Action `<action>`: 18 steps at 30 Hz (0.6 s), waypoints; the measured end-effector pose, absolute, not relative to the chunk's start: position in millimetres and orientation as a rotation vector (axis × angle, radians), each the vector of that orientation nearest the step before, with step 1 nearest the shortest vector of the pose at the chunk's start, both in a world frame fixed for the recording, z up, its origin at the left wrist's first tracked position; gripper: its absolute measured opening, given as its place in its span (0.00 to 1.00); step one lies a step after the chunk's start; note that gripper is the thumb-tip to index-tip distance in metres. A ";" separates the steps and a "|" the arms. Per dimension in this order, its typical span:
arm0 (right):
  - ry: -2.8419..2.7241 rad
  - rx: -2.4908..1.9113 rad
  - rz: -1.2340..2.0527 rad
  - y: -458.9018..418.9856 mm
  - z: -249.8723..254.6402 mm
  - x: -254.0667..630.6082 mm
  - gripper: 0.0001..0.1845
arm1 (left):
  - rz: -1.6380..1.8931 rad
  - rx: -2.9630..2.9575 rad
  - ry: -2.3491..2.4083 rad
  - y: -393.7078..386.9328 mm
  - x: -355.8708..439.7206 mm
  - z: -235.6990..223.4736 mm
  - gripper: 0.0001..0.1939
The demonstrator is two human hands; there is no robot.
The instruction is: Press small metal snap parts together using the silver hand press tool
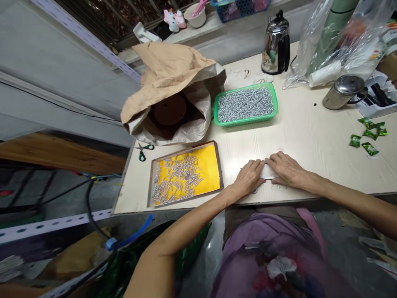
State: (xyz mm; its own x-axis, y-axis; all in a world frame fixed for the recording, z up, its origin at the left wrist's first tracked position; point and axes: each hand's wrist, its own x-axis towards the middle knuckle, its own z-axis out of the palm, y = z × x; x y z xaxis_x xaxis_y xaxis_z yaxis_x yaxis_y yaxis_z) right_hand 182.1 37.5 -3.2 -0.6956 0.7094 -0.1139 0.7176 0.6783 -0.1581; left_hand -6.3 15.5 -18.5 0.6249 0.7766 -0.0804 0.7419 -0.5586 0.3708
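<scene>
Left hand [249, 177] and right hand [284, 169], fingers curled, grip opposite ends of a small flat plate [268, 172] at the front edge of the worktop [297, 136], right of the tray [208, 166].

Right of center, the left hand [249, 177] and right hand [285, 169] hold a small flat piece [268, 172] on the table [310, 140]. The yellow-lined tray [208, 165] of metal pins lies lower left of center; above, near center, is a green basket [277, 108] of similar pins.
</scene>
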 end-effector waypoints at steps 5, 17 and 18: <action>2.852 1.197 -0.241 34.1 -6.0 189.7 0.23 | -0.026 2.522 1.192 18.5 1.0 -15.4 0.27; 2.907 1.328 -0.338 38.9 -11.3 190.5 0.04 | 0.008 2.428 1.359 25.7 10.2 -22.9 0.11; 2.914 1.323 -0.355 42.6 -9.4 193.7 0.06 | 0.071 2.426 1.384 23.5 10.0 -26.4 0.14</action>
State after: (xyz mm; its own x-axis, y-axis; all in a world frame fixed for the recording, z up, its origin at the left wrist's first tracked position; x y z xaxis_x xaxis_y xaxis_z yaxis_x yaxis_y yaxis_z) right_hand 193.7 42.6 -9.4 -0.6599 0.7511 -0.0201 0.7339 0.6386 -0.2315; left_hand 10.0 23.5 -26.4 0.5226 0.8432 -0.1259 0.8260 -0.4642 0.3197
